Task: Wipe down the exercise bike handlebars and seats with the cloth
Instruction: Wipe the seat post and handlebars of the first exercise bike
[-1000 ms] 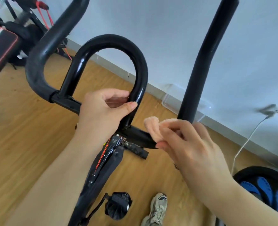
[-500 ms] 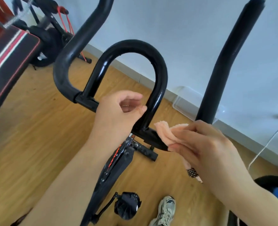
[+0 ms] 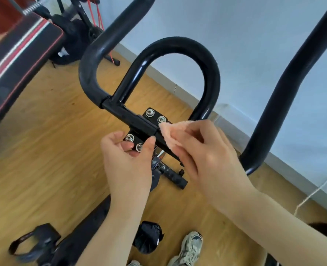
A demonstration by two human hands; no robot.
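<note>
The black handlebar point(image 3: 206, 62) of the exercise bike forms a glossy loop in the middle, with a padded grip curving up at the left and another rising at the right point(image 3: 285, 93). My right hand point(image 3: 210, 156) pinches a small peach cloth point(image 3: 168, 134) against the crossbar, just right of the bolted clamp plate point(image 3: 155, 117). My left hand point(image 3: 128, 160) holds the near edge of that clamp from below, thumb and fingers around the lower bolts. No seat of this bike is in view.
A red-and-black padded bench point(image 3: 15, 60) stands at the left, with more gym gear point(image 3: 78, 29) behind it by the wall. Below are the bike's frame, its pedals point(image 3: 148, 240), my shoe point(image 3: 189, 248), the wooden floor and a white cable point(image 3: 316, 191) at the right.
My left hand let go of the loop's right leg and dropped to the clamp plate. My right hand slid the cloth left along the crossbar. The view tipped down over the clamp.
</note>
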